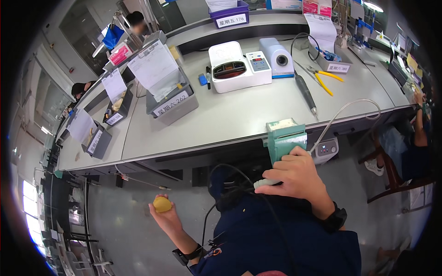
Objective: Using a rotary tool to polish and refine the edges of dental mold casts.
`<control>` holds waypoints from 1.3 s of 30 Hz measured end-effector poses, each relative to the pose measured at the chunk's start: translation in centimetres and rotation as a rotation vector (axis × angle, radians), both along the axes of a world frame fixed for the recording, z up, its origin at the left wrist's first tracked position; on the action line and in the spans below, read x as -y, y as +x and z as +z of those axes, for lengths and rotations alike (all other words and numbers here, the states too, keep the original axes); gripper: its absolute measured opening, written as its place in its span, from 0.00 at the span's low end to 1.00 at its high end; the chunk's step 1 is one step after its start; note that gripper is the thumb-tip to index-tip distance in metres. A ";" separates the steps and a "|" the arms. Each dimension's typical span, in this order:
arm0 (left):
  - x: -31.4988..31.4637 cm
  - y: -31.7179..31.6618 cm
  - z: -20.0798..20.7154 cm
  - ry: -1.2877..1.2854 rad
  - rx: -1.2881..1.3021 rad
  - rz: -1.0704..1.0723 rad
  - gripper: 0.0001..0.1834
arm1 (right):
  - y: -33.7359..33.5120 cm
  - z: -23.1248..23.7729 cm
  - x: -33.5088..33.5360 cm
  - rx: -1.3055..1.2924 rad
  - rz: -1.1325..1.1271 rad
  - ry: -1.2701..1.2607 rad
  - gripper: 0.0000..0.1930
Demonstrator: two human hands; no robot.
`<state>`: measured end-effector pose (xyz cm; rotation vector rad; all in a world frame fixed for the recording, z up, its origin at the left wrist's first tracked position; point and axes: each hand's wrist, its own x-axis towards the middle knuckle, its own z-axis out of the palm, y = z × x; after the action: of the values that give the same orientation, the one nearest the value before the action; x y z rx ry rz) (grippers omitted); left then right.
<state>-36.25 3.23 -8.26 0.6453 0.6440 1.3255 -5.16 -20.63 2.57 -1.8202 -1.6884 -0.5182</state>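
Held low on the left, away from the bench edge, my left hand [169, 220] is closed around a small rounded yellow piece [162, 204], possibly a plaster model; its underside is hidden by the palm. My right hand [299, 177] wraps a pale grey pen-like handpiece [266, 184], its end pointing left. A pale cord [343, 106] loops from the bench down behind that hand. Just beyond my right knuckles, a green bench-edge block [285, 140] with whitish material on top juts from the table. A dark cable [232, 165] runs across my lap.
On the bench [221, 115] stand a white device with a lid [239, 66], a white-and-blue unit [276, 57], a dark rotary handpiece [305, 94] and yellow-handled pliers [326, 82]. Grey bins [172, 103] with papers line the left. Another person sits at right beside a wooden chair [400, 184].
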 end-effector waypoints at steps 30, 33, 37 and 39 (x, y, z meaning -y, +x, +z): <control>-0.5 -1.3 -1.4 -0.044 0.055 0.025 0.25 | -0.9 0.6 -0.1 -0.003 -0.008 -0.042 0.19; -0.1 -0.7 -0.7 -0.029 -0.075 0.061 0.26 | -0.9 0.5 -0.4 -0.001 -0.003 -0.034 0.20; -0.1 -0.4 -0.1 0.001 -0.120 0.043 0.27 | -0.8 0.6 -0.6 -0.004 -0.008 -0.035 0.20; -0.2 -0.4 -0.2 0.028 -0.122 0.042 0.27 | -0.7 0.6 -0.6 -0.006 -0.009 -0.044 0.20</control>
<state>-36.61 3.41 -8.45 0.7431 0.7421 1.3431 -5.90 -20.05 3.15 -1.8593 -1.7011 -0.4827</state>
